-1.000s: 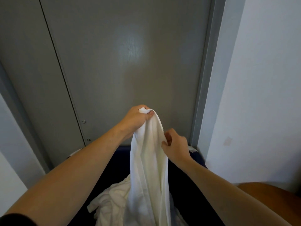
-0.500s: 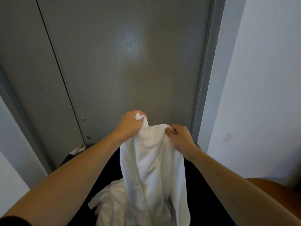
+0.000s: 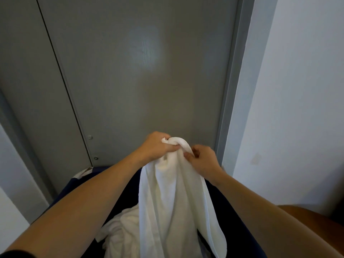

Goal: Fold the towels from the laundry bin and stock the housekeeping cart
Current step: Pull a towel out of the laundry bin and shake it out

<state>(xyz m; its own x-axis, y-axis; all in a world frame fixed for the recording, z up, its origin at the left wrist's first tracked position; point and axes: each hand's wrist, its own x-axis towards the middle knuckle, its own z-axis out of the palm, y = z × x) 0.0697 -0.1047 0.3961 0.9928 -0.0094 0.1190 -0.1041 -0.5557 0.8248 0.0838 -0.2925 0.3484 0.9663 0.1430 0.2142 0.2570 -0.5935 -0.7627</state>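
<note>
Gripping towel [image 3: 173,198] top: left hand [image 3: 157,146]; right hand [image 3: 202,161] pinching beside; hanging over laundry bin [image 3: 74,185]

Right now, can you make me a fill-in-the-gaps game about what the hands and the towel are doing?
1. Both hands are holding up a towel whose colour is ____.
2. The left hand grips the towel at its ____ end.
3. More white laundry lies crumpled inside the dark ____ bin below.
4. Straight behind the right hand and the towel stands a grey ____.

Missing words: white; top; blue; door
</note>
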